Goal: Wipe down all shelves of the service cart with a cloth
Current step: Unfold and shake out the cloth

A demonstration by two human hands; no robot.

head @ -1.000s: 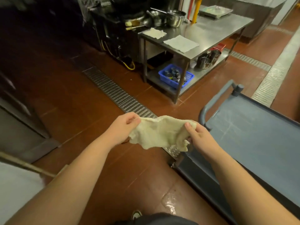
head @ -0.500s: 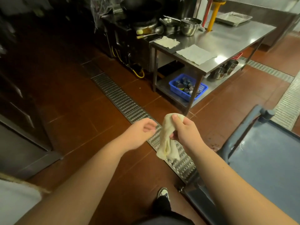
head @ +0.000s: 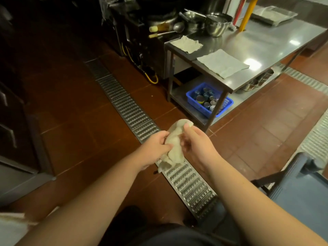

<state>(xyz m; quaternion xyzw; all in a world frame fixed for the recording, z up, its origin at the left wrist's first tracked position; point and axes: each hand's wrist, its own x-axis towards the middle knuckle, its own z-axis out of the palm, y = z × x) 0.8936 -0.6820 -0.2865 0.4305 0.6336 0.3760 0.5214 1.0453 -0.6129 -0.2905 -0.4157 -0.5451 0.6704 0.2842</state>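
A pale, crumpled cloth (head: 174, 145) hangs bunched between both hands above the floor drain. My left hand (head: 154, 147) grips its left side with curled fingers. My right hand (head: 196, 142) pinches the top of the cloth with thumb and fingers. The grey-blue service cart (head: 301, 192) shows only at the lower right, its top shelf and corner handle post in view, to the right of my right forearm. The cart's lower shelves are out of sight.
A metal floor drain grate (head: 134, 118) runs diagonally across the red-brown tiles. A steel table (head: 266, 47) with two spread cloths, bowls and a tray stands ahead; a blue basket (head: 209, 99) sits on its lower shelf. Dark cabinets line the left.
The cloth, stretched flat between both hands a second ago, is now bunched up. The hands have come together, and the view has turned left, pushing the cart toward the right edge.
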